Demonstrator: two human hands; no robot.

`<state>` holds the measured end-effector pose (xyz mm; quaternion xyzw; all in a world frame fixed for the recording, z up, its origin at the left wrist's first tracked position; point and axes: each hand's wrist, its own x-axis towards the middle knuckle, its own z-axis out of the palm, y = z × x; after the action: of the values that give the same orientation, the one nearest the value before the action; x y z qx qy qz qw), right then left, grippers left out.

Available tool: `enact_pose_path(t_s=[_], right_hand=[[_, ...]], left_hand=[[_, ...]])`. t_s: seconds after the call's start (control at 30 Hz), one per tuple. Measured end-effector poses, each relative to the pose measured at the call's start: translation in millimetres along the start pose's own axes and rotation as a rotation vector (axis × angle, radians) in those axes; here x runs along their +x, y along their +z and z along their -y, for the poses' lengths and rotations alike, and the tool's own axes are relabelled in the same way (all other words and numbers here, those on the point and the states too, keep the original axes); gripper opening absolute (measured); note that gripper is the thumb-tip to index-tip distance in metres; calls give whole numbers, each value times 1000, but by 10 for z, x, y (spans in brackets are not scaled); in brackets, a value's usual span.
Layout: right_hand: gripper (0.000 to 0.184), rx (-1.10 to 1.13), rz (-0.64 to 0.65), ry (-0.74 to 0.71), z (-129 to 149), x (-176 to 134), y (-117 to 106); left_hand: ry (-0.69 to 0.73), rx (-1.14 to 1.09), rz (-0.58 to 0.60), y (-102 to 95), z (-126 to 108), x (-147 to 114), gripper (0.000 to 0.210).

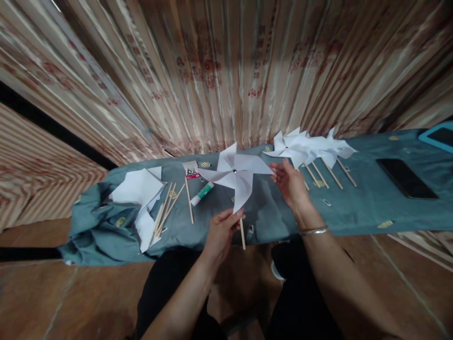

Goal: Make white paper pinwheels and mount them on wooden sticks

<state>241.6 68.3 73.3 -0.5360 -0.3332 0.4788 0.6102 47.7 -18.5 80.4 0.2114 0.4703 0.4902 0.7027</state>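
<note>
In the middle of the head view a white paper pinwheel (229, 178) faces up, a shiny pin at its centre. My left hand (222, 231) is closed around its wooden stick (242, 234), just under the lowest blade. My right hand (288, 182) has its fingers curled but apart, the fingertips at the tip of the right blade. Behind that hand lie several finished pinwheels (318, 147), overlapping, their sticks pointing toward me. Left of the held pinwheel are a glue stick (202, 193) and a small open red-and-white box (191, 170) of metal pins.
A narrow surface under a green cloth (269, 215) carries everything. Cut white paper pieces (136, 186) and several loose wooden sticks (168, 208) lie at left. A dark phone (406, 178) and a blue-framed device (439, 136) lie at right. A striped curtain (219, 71) hangs behind.
</note>
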Motion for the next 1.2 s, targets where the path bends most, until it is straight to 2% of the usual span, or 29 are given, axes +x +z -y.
enact_pose_path(t_s=[0.13,0.27,0.37,0.53,0.73,0.87,1.2], right_hand=[[44,45,-33,38,-149,75,63],[51,47,-108,-43,-119,223,39],[51,-70,-98,-136,-76,283,-26],[36,-283,-60,-239,-62,256,-114],[27,-292,-53,-183,-69,234,-139],[28,-245,-43,-126,-91,217,-115],[32,-293,55,-89,-179,114,-27]], left_hand=[[49,16,20,36,-143,315,42],[10,22,45,65,-74,502,44],[-30,26,52,60,44,562,43],[-47,53,69,46,137,617,42],[-2,83,61,69,131,690,38],[21,81,60,77,127,735,37],[70,101,25,49,79,781,34]])
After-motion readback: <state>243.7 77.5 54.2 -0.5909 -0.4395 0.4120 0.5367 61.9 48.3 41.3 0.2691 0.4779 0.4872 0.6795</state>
